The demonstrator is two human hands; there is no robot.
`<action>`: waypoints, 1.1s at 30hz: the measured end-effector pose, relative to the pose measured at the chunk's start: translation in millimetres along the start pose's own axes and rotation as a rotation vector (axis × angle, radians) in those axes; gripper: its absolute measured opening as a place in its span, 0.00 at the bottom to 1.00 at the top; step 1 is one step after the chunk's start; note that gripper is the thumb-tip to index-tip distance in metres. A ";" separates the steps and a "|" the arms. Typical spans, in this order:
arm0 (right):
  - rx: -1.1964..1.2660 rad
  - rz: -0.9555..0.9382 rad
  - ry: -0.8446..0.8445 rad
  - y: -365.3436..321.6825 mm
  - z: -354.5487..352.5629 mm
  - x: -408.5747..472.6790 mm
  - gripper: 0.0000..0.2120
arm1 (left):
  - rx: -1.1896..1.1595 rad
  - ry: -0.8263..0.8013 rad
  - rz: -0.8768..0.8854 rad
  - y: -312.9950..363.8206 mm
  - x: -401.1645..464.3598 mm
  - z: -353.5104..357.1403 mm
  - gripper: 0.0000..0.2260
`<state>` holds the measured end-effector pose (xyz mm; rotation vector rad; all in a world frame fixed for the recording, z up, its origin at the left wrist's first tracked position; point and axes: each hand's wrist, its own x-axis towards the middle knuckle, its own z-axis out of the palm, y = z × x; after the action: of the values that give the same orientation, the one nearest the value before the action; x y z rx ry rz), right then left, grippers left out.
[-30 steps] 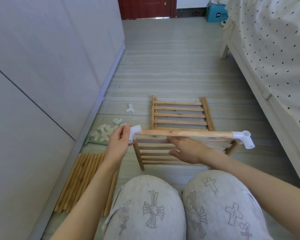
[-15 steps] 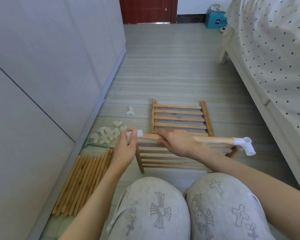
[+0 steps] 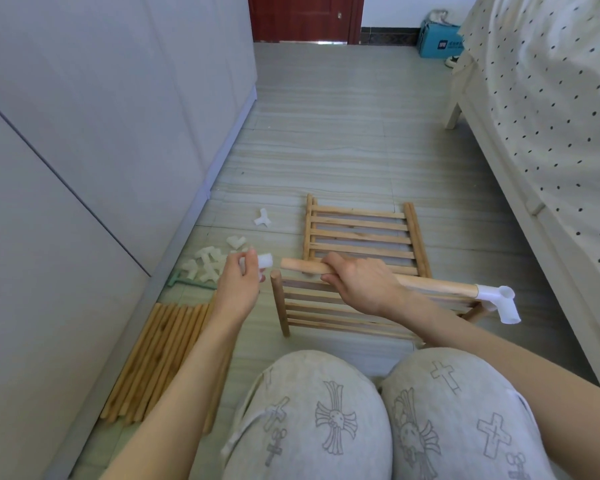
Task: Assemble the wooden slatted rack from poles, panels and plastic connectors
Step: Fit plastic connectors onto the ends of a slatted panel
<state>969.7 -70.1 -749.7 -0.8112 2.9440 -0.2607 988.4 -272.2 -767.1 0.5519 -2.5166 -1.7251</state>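
My right hand [image 3: 357, 285] grips a wooden pole [image 3: 433, 285] held level above the floor. A white plastic connector [image 3: 497, 301] caps the pole's right end. The pole's left end is bare. My left hand [image 3: 238, 289] pinches a second white connector [image 3: 265, 262] a short gap to the left of that bare end. Below the pole, two slatted wooden panels lie on the floor: a far panel [image 3: 359, 233] and a near panel [image 3: 326, 315], partly hidden by my right arm.
A bundle of loose wooden poles [image 3: 153, 358] lies along the cabinet [image 3: 84, 133] at left. Several spare white connectors [image 3: 207, 266] are piled beyond it, one apart [image 3: 262, 218]. A bed [image 3: 551, 133] borders the right side. My knees [image 3: 378, 410] fill the foreground.
The left connector has come off the pole's left end and now sits a small gap away in my left hand. My right hand shifted from under the pole to gripping it from above.
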 end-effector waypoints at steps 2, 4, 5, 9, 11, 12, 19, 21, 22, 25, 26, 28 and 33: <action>-0.002 -0.005 0.010 0.4 1.1 -1.1 0.15 | 0.002 -0.032 -0.013 -7.8 -5.1 2.0 0.12; -0.003 -0.008 0.023 1.0 1.5 -2.3 0.15 | 0.016 -0.050 -0.008 -11.4 -7.8 5.3 0.11; -0.004 -0.011 0.032 1.6 1.5 -2.9 0.15 | 0.028 -0.051 -0.003 -10.9 -8.0 7.0 0.11; -0.006 -0.029 0.071 3.4 2.3 -5.4 0.14 | 0.075 -0.026 0.026 -5.5 -8.7 11.2 0.15; -0.004 -0.031 0.089 4.2 3.0 -5.6 0.14 | 0.064 -0.009 0.039 -4.0 -9.6 10.8 0.16; -0.003 -0.032 0.096 4.6 3.2 -5.7 0.14 | 0.065 -0.003 0.046 -3.4 -10.1 10.4 0.17; 0.004 -0.055 0.118 4.3 4.4 -8.2 0.14 | 0.182 -0.012 0.105 7.8 -15.3 14.6 0.18; -0.011 -0.057 0.126 5.0 4.4 -8.2 0.15 | 0.240 0.010 0.128 9.2 -19.5 17.3 0.19; -0.018 -0.058 0.134 5.2 4.3 -8.6 0.15 | 0.262 0.030 0.138 10.1 -21.8 19.1 0.18; -0.027 -0.046 0.166 4.3 3.4 -13.4 0.16 | 0.286 0.072 0.145 15.2 -25.2 25.3 0.18; -0.028 -0.041 0.180 4.4 2.6 -15.1 0.16 | 0.279 0.070 0.148 17.2 -25.0 26.2 0.18; -0.031 -0.036 0.196 5.7 1.4 -17.0 0.16 | 0.269 0.038 0.154 19.0 -24.0 25.5 0.19; -0.035 -0.069 0.109 7.7 3.1 -14.2 0.16 | 0.387 -0.052 0.237 12.4 -27.8 19.8 0.25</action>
<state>978.3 -56.8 -753.7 -0.9334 3.0335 -0.2666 1006.5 -241.8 -758.7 0.2082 -2.8318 -1.1974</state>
